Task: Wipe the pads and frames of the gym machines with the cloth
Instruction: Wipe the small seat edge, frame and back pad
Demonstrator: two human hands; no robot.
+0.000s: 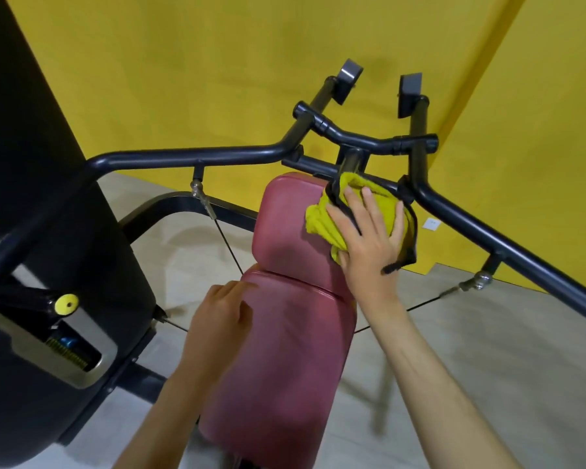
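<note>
Right hand (369, 238): grip wide open, fingers spread flat, pressing the yellow cloth (322, 221) onto the top right corner of the red head pad (281, 225), just right of centre frame. The palm hides a good chunk of the cloth. Left hand (217, 319) sits at the left edge of the red back pad (278, 367), lower centre. It's blurry, so I can't tell if that grip clasps it or just rests. Both forearms run off the bottom edge. The black frame tube (183, 154) crosses behind.
</note>
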